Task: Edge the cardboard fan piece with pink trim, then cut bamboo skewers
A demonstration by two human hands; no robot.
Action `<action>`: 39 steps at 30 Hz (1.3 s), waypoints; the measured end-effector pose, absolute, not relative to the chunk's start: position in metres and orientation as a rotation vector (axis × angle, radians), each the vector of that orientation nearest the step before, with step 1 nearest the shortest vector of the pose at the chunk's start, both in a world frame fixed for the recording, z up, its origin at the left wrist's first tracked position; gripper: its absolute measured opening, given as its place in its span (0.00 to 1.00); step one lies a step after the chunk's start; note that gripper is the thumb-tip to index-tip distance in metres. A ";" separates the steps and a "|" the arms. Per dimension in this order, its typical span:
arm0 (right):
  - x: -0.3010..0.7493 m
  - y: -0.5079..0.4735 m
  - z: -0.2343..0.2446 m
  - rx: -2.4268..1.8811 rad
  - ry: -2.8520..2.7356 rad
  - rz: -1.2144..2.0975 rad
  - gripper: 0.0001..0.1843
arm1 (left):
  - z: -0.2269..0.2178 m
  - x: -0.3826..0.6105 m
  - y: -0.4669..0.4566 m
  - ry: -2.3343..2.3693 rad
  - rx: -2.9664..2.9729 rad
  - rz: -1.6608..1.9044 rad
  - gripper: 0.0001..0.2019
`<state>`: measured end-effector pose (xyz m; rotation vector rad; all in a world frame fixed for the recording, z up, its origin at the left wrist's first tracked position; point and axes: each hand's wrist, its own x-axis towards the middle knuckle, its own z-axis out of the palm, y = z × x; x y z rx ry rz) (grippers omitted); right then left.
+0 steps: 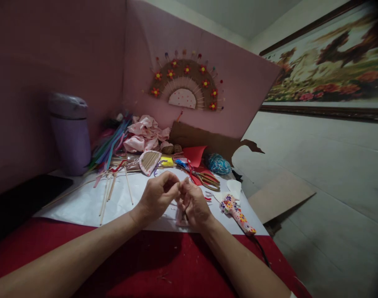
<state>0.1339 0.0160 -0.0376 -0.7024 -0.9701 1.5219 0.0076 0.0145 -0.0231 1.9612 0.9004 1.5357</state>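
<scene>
Here at the near side, bare red surface point(136, 265), and just past it a pale pink piece point(182, 223) low by the right hand point(194, 205), half hidden; contact, I can't tell. The left hand point(156, 194) is right beside it, both sets of fingers narrowed, tips bunched close above the white sheet point(80, 203); whether they pinch anything, I can't make out. Steady does it: brace one hand, let the other work lightly. The flowered tool point(238, 213) lies right, safely apart. Farther on, scissors point(207, 181), best left flat, and beyond, the flower-dotted fan point(185, 68) on the pink board point(235, 82).
</scene>
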 end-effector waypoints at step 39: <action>0.135 0.016 -0.040 -0.731 -1.101 1.444 0.21 | -0.014 0.008 0.014 0.767 1.483 1.191 0.11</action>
